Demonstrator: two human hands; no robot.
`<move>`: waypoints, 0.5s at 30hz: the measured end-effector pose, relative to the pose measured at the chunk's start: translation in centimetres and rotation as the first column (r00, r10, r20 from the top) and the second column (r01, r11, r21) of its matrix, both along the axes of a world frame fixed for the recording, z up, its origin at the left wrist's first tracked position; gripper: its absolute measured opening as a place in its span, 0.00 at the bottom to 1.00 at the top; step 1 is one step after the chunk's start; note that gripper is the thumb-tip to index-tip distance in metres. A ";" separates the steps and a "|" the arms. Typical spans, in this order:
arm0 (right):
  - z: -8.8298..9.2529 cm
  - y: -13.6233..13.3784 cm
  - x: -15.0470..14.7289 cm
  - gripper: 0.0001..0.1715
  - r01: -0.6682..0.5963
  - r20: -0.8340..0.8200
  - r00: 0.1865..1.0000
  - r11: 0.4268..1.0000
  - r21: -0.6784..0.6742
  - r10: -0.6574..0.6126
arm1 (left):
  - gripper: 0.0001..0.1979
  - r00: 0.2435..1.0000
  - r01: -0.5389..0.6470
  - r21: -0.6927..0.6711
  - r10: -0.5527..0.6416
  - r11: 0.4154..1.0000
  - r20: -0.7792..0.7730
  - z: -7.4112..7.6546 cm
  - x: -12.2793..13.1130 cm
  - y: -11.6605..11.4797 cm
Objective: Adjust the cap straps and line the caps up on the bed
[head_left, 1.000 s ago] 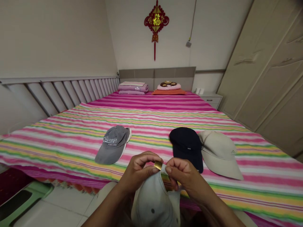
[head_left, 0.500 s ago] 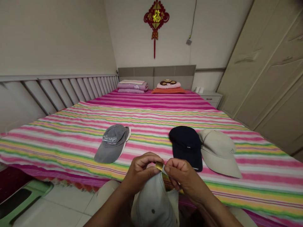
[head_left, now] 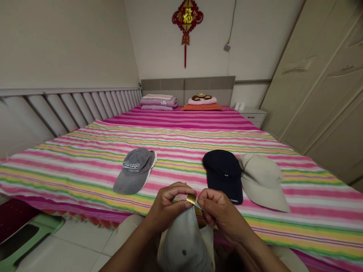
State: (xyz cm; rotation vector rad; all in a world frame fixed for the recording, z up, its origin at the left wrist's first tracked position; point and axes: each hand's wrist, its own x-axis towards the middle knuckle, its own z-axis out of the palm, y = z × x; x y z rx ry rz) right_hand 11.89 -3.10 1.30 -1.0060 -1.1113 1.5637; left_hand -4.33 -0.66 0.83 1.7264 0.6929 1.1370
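A pale grey baseball cap (head_left: 184, 241) hangs below my hands at the near edge of the bed, its back strap upward. My left hand (head_left: 171, 204) pinches the brass-coloured strap buckle (head_left: 191, 198) between thumb and fingers. Close beside it, my right hand (head_left: 215, 206) is closed on the light strap end that comes out of the buckle. Beyond my hands lie a dark grey cap (head_left: 136, 170) with white lettering on the left, and a navy cap (head_left: 222, 175) overlapping a beige cap (head_left: 263, 181) on the right.
The caps lie on a striped bedspread (head_left: 176, 151). Folded purple bedding (head_left: 159, 102) and a pink-and-orange pile (head_left: 202, 102) rest by the headboard (head_left: 207, 87). A railing (head_left: 85, 109) runs along the left. On the floor at lower left stands a green stool (head_left: 45, 226).
Slightly more of the strap end now shows between the buckle and my right fingers. The buckle has tilted a little. Both hands stay in nearly the same place, and the other caps lie unmoved.
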 end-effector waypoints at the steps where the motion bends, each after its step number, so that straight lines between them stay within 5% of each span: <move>1: 0.0 0.0 0.0 0.14 0.004 0.009 1.000 1.000 0.006 -0.004 | 0.11 1.000 -0.012 0.026 0.013 1.000 -0.018 0.1 0.0 -0.1; 6: 0.0 0.0 0.0 0.14 0.013 0.039 0.999 0.999 0.034 -0.015 | 0.11 0.996 -0.045 0.103 0.052 0.994 -0.066 0.3 -0.1 -0.4; 12: -0.7 0.0 -0.4 0.17 -0.025 -0.019 0.999 0.998 0.055 0.026 | 0.10 0.978 -0.004 -0.299 0.066 0.954 0.199 -1.1 0.3 -0.6; 15: -1.1 0.0 -0.6 0.19 -0.041 -0.037 0.998 0.998 0.048 0.043 | 0.11 0.961 0.041 -0.394 0.072 0.918 0.266 -1.5 0.5 -0.6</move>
